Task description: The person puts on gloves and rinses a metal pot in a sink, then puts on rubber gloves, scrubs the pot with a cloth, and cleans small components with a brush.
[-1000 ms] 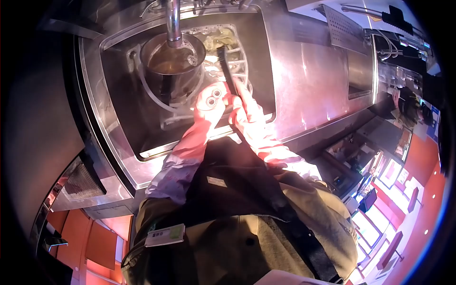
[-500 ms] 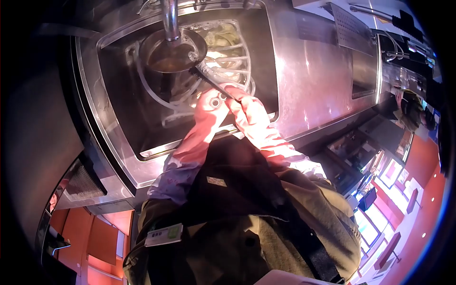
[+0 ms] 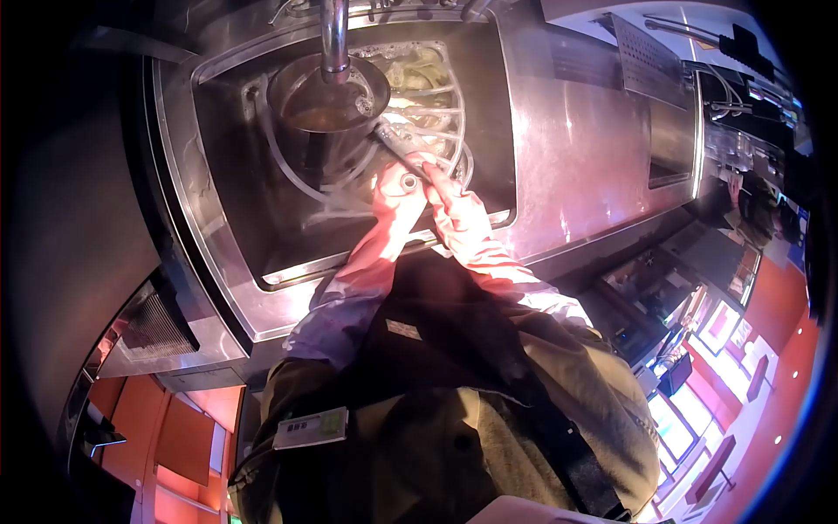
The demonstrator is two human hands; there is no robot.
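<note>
A round metal saucepan (image 3: 327, 120) with brownish water and some foam in it is under the faucet (image 3: 334, 48), inside the sink. Its dark handle (image 3: 400, 154) slants down to my gloved hands. My left hand (image 3: 398, 194), in a pink glove, is closed at the handle; a small pale ring shows at its fingers. Closed around the handle's near end is my right hand (image 3: 456, 203), also gloved in pink. Below the pan, a white wire rack (image 3: 292, 175) lies in the sink, with pale green, leafy-looking stuff (image 3: 419, 70) in foamy water behind it.
The steel sink rim (image 3: 511, 131) borders a metal counter (image 3: 572, 148) on the right. A perforated panel (image 3: 642, 57) stands at the counter's back. Another person (image 3: 755, 205) is at the far right. My name badge (image 3: 310, 430) hangs low in front.
The saucepan, its handle and both hands sit slightly further right in the view. The sink and faucet have shifted the same way, so the camera has moved. Both hands stay closed.
</note>
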